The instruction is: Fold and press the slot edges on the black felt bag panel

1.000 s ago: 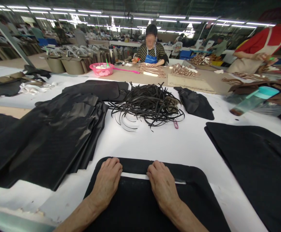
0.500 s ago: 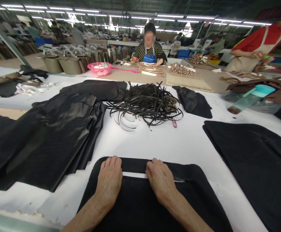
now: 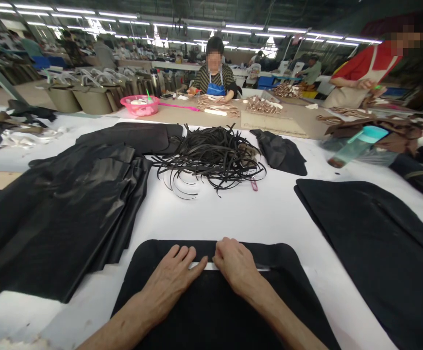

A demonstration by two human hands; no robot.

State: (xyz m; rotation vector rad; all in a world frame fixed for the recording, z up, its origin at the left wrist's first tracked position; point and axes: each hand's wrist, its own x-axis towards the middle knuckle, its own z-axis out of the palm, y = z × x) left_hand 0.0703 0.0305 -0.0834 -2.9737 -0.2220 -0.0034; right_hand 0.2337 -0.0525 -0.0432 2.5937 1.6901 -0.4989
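Observation:
A black sheet panel [image 3: 211,311] with rounded corners lies flat in front of me. Along its far side a black band [image 3: 269,251] runs across, with a narrow white strip [image 3: 210,266] showing between band and panel. My left hand [image 3: 177,274] rests on the band left of centre, fingers flat and thumb stretched out toward the white strip. Close beside it, my right hand [image 3: 235,260] has its fingers curled and pressed together on the band, the thumb side at the strip. What lies under the right fingertips is hidden.
Black sheets lie in a pile [image 3: 65,218] at left and another stack [image 3: 371,233] at right. Beyond are a heap of thin black strips [image 3: 214,155], a pink clip [image 3: 254,185] and a teal-lidded bottle [image 3: 359,146]. Two co-workers stand or sit across the table by a pink basin [image 3: 140,107].
My left hand has turned and slid inward, its thumb now stretched toward the right hand. The right hand stays on the band, fingers more curled. The view has shifted slightly to the right.

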